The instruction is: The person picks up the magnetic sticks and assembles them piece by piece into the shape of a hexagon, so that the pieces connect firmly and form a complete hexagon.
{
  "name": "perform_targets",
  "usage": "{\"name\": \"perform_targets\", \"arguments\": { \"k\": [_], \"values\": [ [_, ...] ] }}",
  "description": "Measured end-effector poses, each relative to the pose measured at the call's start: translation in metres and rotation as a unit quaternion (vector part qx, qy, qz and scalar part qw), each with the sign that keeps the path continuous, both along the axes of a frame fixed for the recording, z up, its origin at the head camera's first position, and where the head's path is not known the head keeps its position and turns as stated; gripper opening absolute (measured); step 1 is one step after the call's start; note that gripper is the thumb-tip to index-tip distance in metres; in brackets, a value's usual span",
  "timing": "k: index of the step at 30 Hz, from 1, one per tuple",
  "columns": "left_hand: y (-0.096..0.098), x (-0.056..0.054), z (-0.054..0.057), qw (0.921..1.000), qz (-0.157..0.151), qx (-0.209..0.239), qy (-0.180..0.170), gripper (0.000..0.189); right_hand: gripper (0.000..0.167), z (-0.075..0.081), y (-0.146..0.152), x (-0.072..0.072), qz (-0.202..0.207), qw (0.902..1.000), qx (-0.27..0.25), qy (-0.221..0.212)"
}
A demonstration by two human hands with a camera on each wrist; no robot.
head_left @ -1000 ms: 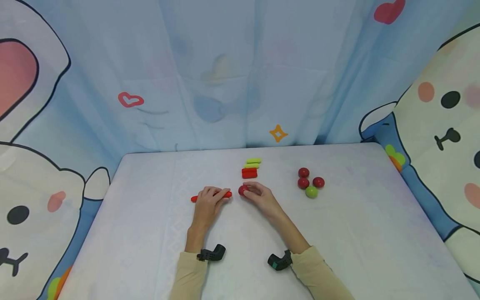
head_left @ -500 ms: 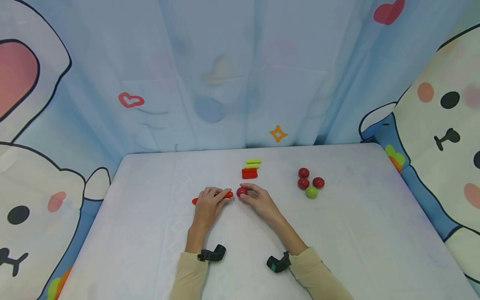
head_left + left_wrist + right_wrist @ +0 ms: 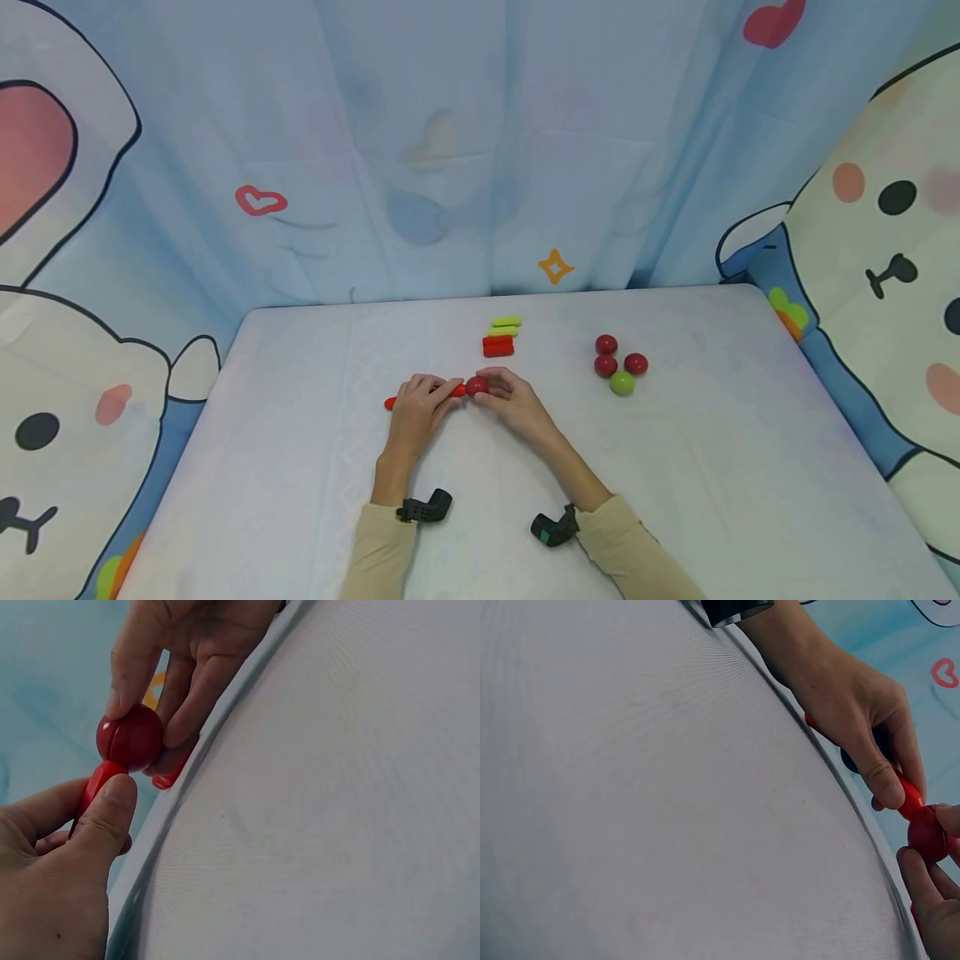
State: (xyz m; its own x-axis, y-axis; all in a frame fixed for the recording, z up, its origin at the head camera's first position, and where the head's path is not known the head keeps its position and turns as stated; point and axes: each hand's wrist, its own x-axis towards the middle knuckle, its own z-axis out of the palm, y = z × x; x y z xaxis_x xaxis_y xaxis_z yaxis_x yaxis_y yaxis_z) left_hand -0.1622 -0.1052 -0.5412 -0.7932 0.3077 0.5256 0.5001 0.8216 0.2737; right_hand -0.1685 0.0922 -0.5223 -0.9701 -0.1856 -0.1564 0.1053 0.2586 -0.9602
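Observation:
In the head view my left hand (image 3: 414, 417) pinches a slim red rod (image 3: 459, 390) between thumb and fingers, and its far end sticks out at the left. Thumb and fingertips of my right hand (image 3: 522, 410) hold a dark red ball (image 3: 476, 386). The ball meets the rod's right end. In the left wrist view the ball (image 3: 136, 739) shows a thin seam and touches the tip of the rod (image 3: 101, 780). The right wrist view has the same contact at its right edge, the ball (image 3: 927, 834) against the rod (image 3: 910, 799). My left fingers hide the rod's middle.
Two red rods (image 3: 498, 346) and two yellow-green rods (image 3: 505, 326) lie behind my hands on the white-covered table (image 3: 300, 467). To the right sit several dark red balls (image 3: 636, 363) and one green ball (image 3: 622, 383). A patterned blue curtain (image 3: 420, 167) hangs behind the table.
My right hand has moved slightly left with the dark red ball, closing the gap to the red rod's end. My left hand has stayed almost still, gripping the rod.

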Motion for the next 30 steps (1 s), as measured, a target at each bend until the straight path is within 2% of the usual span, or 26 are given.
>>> {"name": "perform_targets", "arguments": {
  "k": [12,20,24,30],
  "values": [
    [0.0002,-0.001,-0.0008,0.9999,0.008,0.008,0.004,0.036,0.039,0.0002,0.0023,0.0014,0.003,0.9999,-0.016,0.0],
    [0.0016,-0.003,-0.0016,0.999,0.028,0.005,0.033,0.028,0.037,-0.0019,0.0024,-0.0008,-0.011,0.9997,-0.02,-0.01],
    [0.0012,-0.0038,-0.0019,0.999,0.031,0.005,0.033,0.026,0.036,-0.0025,0.0017,-0.0006,-0.016,0.9996,-0.017,-0.015],
    [-0.0001,-0.0049,-0.0014,0.9993,0.035,0.01,0.01,0.027,0.035,-0.0016,0.0019,-0.0003,-0.018,0.9993,-0.022,-0.023]
  ]
}}
